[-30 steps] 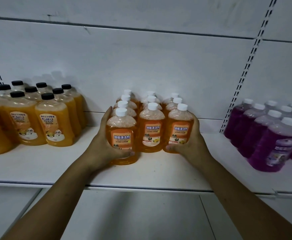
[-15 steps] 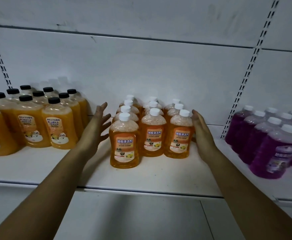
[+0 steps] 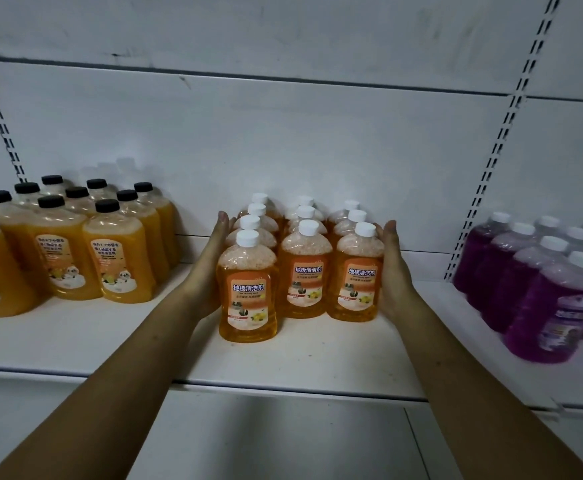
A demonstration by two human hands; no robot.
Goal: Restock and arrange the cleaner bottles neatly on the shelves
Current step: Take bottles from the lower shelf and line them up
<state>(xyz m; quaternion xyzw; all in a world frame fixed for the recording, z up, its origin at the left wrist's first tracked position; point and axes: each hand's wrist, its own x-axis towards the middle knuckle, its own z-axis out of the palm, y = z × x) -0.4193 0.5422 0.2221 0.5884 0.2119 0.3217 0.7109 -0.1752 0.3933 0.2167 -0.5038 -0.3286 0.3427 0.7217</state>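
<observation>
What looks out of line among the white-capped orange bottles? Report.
The front-left bottle stands nearer the shelf edge than the middle bottle and right bottle, so the front is uneven. Nothing looks spilled or tipped. Left hand and right hand lie flat against the group's sides.

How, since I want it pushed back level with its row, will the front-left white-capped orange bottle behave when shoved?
Probably heavy for its size: the front-left bottle looks filled to the neck. Pushed low, it should slide rather than tip, since its base sits flat on the smooth shelf. A push near the cap might rock it.
</observation>
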